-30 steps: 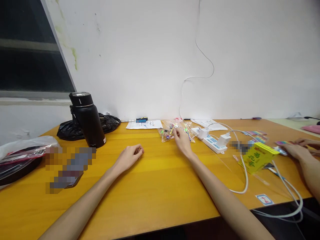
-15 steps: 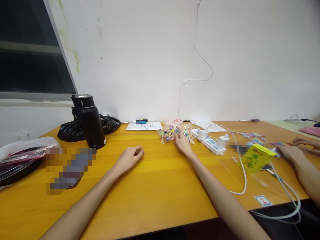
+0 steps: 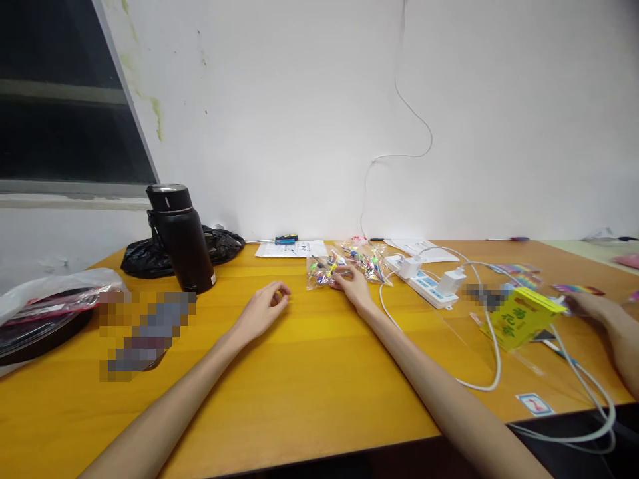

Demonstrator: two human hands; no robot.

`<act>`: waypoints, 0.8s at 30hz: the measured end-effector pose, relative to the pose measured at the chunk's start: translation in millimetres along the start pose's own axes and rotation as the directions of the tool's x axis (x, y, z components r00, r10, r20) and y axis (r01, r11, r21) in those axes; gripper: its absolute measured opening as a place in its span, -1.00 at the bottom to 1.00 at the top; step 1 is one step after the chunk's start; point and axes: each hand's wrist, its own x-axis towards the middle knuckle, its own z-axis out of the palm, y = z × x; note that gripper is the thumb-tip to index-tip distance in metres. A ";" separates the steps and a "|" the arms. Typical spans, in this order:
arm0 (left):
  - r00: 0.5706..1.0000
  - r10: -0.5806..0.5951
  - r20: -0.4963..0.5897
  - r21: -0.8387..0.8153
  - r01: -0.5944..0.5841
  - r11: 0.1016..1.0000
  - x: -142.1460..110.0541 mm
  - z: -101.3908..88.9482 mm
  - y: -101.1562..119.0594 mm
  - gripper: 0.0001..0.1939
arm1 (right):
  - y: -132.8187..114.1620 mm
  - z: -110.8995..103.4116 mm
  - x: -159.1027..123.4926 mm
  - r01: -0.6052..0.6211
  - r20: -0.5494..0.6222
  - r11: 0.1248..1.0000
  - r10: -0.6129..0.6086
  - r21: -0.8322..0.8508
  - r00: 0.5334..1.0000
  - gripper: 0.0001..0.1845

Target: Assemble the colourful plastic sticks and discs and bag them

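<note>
- Yellow-brown table [image 3: 319, 386] against white wall [image 3: 279, 120]; dark window [image 3: 54, 100] left.
- Clear packets [image 3: 370, 265] of coloured bits beside power strip [image 3: 424, 287].
- Right hand [image 3: 354, 287], fingers bent, touches packets; grip unclear.
- Left hand [image 3: 263, 307] loosely curled, empty.

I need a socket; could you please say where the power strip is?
In the head view, the power strip lies right of centre, between the clear bags and the yellow box.
</note>
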 end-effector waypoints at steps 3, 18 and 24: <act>0.992 0.040 -0.117 -0.001 -0.040 0.999 -0.6 3.3 1.1 -0.64 | -4.9 25.2 -18.5 -0.031 0.087 0.998 0.026 0.055 0.996 -0.66; 0.994 0.074 -0.079 0.371 -0.040 0.928 2.5 -12.6 -15.8 -0.56 | -22.6 57.5 -50.6 -0.113 0.468 0.990 0.063 0.079 0.882 -0.59; 0.986 -0.047 -0.161 0.448 0.115 0.887 5.3 -29.8 -38.2 -0.51 | -25.7 17.5 -18.8 -0.007 0.280 0.997 0.030 -0.082 0.960 -0.74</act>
